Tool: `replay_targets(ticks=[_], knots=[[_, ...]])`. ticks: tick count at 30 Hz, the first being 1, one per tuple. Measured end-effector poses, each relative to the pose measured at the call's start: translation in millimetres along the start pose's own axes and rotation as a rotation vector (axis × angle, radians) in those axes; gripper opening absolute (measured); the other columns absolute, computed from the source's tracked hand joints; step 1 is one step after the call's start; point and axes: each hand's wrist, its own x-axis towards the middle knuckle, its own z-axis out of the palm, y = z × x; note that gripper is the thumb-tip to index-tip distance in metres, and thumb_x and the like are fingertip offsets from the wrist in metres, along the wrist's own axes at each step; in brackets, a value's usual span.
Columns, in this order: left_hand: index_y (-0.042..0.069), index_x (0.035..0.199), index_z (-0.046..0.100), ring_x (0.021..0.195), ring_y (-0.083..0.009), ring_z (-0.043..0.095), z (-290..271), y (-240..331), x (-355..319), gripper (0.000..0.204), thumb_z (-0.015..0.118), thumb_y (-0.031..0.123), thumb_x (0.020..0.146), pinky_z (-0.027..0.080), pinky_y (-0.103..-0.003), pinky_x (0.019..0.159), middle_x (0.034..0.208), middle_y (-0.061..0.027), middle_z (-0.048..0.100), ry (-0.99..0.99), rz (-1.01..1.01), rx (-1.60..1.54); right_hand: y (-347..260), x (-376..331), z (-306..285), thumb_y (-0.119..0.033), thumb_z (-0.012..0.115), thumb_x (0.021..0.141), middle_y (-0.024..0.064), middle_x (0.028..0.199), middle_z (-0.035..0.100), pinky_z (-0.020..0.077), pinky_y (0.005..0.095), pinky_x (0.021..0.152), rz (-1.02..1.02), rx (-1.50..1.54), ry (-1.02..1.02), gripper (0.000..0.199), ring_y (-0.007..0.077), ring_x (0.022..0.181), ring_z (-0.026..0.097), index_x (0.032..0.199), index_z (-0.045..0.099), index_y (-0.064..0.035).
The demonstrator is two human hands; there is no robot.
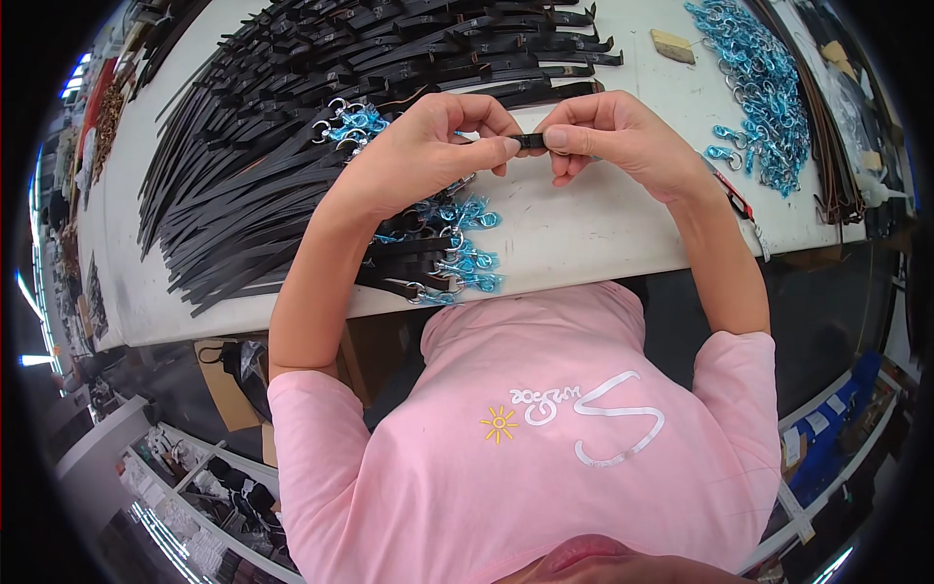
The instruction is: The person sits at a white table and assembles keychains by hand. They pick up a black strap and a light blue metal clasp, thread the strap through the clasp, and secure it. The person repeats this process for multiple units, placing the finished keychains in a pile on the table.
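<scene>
Fingers (506, 146) pinching black strap (530, 141), table edge (603, 268) near

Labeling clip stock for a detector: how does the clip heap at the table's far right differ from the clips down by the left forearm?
The far-right heap is loose clips only, spread in a long band toward the table's far edge. The near clips are each fixed to the end of a black strap, in a small cluster partly under the left hand. The heap is far larger. Both are metal snap clips in blue wrapping, lying on the white table.
</scene>
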Motion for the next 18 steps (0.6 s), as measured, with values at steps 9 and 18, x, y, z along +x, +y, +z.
replay_targets(ticks=[9,18], knots=[[0.000,0.092,0.067,0.067,-0.0023,0.052,6.4,-4.5,-0.3,0.015,0.069,0.015,0.089,0.041,-0.019,0.060,0.077,0.0027,0.061,0.056,0.033,0.115,1.4,0.7,1.2,-0.026,0.070,0.094,0.0053,0.082,0.071,0.0562,0.0241,0.074,0.016,-0.034,0.005,0.025,0.0116,0.074,0.069,0.097,0.072,-0.0016],[0.004,0.097,0.069,0.074,-0.0039,0.056,-1.6,-3.2,1.4,0.017,0.065,0.020,0.093,0.043,-0.020,0.066,0.079,0.0009,0.063,-0.024,0.017,0.027,-1.1,0.5,-2.2,-0.027,0.069,0.094,0.0052,0.082,0.070,0.0560,0.0238,0.075,0.047,-0.004,-0.025,0.026,0.0121,0.075,0.069,0.099,0.071,-0.0016]])
